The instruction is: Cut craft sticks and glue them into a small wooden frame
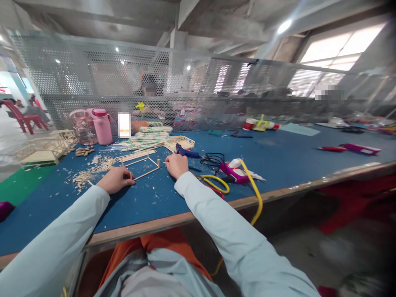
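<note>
A small frame of thin wooden sticks (142, 164) lies on the blue table (278, 165) between my hands. My left hand (116, 179) rests closed at the frame's near left corner, fingers pinched on a stick end. My right hand (176, 165) is closed at the frame's right end, fingers curled against it. Both arms wear pale blue sleeves. Loose sticks (136, 156) lie just beyond the frame.
Wood chips (93, 168) litter the left. A pink and white glue gun (236, 171) with yellow cord (255, 189) and a blue tool (185, 152) lie right of my hand. Pink jugs (102, 126), stick models (43, 150) and a mesh screen (198, 82) stand behind. Another person sits beyond the mesh.
</note>
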Tool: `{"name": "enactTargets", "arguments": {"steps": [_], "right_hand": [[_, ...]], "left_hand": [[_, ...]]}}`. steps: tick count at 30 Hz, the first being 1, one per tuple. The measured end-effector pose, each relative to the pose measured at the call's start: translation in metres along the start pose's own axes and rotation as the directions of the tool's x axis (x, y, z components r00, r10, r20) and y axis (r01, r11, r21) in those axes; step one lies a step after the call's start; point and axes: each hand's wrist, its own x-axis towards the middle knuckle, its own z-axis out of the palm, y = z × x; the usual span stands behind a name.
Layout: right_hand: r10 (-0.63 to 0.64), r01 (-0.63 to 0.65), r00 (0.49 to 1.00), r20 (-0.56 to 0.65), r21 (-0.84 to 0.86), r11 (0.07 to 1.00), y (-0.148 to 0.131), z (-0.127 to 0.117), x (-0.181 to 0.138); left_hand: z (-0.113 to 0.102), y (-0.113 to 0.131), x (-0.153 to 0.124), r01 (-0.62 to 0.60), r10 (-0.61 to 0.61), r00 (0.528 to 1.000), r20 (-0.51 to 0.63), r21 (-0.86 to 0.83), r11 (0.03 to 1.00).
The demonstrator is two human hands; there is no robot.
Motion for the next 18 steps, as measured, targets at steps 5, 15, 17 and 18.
{"name": "enactTargets", "arguments": {"steps": [5,15,17,18], "right_hand": [[0.086,-0.085,0.996,-0.015,0.064,0.994,0.003,-0.001,0.001],[-0.111,0.194,0.963,-0.244,0.350,0.916,-0.006,-0.006,-0.006],[-0.142,0.216,0.964,-0.226,0.349,0.912,-0.007,-0.005,-0.007],[-0.156,0.227,0.963,-0.220,0.348,0.910,-0.008,-0.004,-0.007]], "left_hand": [[-0.040,-0.014,-0.008,0.091,-0.131,0.972,-0.195,-0.201,0.975],[-0.037,-0.019,-0.009,0.272,-0.274,0.962,-0.004,0.149,0.951],[-0.031,-0.016,-0.007,0.247,-0.258,0.966,0.030,0.197,0.949],[-0.029,-0.015,-0.006,0.244,-0.258,0.966,0.036,0.220,0.944]]}}
